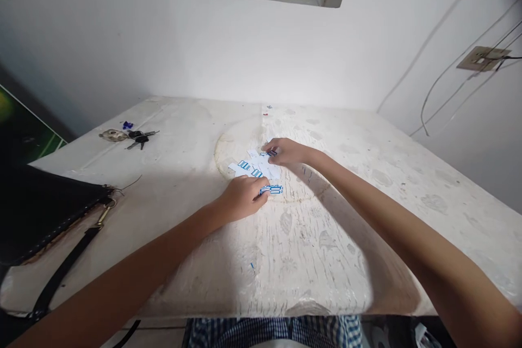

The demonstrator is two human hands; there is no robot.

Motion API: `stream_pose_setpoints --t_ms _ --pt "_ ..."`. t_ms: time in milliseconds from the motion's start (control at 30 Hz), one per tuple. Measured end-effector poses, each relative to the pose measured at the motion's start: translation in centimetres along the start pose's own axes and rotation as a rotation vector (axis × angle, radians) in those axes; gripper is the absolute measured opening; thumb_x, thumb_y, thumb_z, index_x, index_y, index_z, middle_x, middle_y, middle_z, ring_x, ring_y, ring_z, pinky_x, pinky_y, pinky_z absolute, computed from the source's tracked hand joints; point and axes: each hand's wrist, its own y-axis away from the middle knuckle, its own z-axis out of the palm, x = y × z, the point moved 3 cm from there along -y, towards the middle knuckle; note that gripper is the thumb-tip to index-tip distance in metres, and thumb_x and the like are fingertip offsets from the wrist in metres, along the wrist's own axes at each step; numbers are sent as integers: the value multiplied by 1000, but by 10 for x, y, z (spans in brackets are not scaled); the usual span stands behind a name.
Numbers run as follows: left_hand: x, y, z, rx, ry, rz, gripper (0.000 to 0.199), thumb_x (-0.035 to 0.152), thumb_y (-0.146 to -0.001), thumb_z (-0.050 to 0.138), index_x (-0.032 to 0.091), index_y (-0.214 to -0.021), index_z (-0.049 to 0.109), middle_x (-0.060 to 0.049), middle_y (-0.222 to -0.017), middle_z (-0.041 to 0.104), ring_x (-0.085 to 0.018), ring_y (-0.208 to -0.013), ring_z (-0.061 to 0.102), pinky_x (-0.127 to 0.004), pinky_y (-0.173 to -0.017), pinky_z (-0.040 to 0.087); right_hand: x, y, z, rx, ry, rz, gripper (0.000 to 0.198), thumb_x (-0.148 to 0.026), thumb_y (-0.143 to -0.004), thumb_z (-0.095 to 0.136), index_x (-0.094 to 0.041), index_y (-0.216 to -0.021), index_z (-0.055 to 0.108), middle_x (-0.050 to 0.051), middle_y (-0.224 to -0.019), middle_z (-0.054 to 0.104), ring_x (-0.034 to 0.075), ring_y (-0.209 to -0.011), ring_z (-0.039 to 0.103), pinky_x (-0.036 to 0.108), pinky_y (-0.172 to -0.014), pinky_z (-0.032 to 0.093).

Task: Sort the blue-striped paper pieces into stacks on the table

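Several white paper pieces with blue block-shaped marks [264, 165] lie overlapping at the middle of the table. My left hand [243, 196] is at their near side, its thumb and fingers closed on a paper piece with blue outlines [274, 190]. Across the papers, my right hand [287, 152] reaches in from the right, fingertips pinched on a small paper piece with dark blue marks [268, 153] at the far edge. Part of the papers is covered by both hands.
On the pale patterned table cover [326, 277] lie keys [141, 136] and a small blue object [128, 125] at the far left. A black bag [49, 212] with a strap sits at the left edge. Tiny scraps [267, 110] lie near the wall.
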Motion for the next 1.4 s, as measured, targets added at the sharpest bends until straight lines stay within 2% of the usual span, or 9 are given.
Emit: stream_pose_setpoints --t_ms 167,367,533,667,833,1000,1167,1267,1400 --pt "-1 -1 0 -23 -15 -3 17 28 -83 42 17 -81 55 1 -58 53 -15 -58 49 -26 -56 31 -8 1 3 -104 31 40 36 -21 -63 62 -14 -99 61 6 -87 58 16 -73 52 27 -65 39" --pt "0 -1 -2 -45 -21 3 17 27 -84 41 17 -83 55 1 -59 54 -15 -58 50 -27 -56 32 -12 9 8 -90 -71 26 10 -13 -61 58 -17 -68 52 -2 -59 48 11 -55 44 25 -52 32" --pt "-1 0 -1 -55 -41 8 19 28 -85 40 17 -86 55 0 -62 56 -16 -60 51 -27 -56 32 -19 25 12 -39 -276 52 14 -10 -63 53 -18 -75 50 -4 -52 48 11 -46 45 25 -47 33" --pt "0 -1 -3 -66 -13 -13 19 28 -85 40 18 -87 56 0 -63 56 -16 -62 51 -26 -57 32 -17 46 14 126 -524 83 10 -17 -68 54 -18 -77 52 -5 -49 45 9 -42 42 25 -44 32" --pt "-1 -3 -4 -103 112 -134 16 31 -82 44 19 -77 54 3 -53 49 -13 -54 46 -24 -53 28 -7 79 22 399 -813 173 13 -26 -69 58 -17 -76 51 -3 -61 51 8 -44 46 25 -46 34" --pt "-2 -5 -6 -116 189 -203 16 31 -80 46 18 -73 53 5 -52 46 -11 -51 43 -23 -51 26 -5 98 28 570 -814 170 11 -27 -72 57 -19 -75 49 -5 -59 47 7 -45 41 23 -46 32" --pt "1 -4 -7 -127 191 -241 17 32 -81 46 18 -82 57 5 -51 45 -12 -51 43 -23 -52 26 -17 112 15 862 -722 144 10 -28 -78 53 -20 -78 47 -4 -63 47 9 -50 43 24 -49 35" --pt "2 -3 -6 -120 163 -236 18 32 -81 47 18 -87 58 4 -54 48 -12 -54 47 -23 -52 28 -26 119 13 905 -694 111 11 -30 -79 53 -21 -80 47 -3 -68 49 9 -51 43 24 -50 35" --pt "4 -2 -4 -124 81 -173 20 32 -84 44 18 -91 56 3 -57 53 -14 -57 51 -24 -55 31 -34 120 26 822 -728 87 12 -32 -81 52 -21 -81 49 -2 -72 50 10 -56 42 24 -51 36"
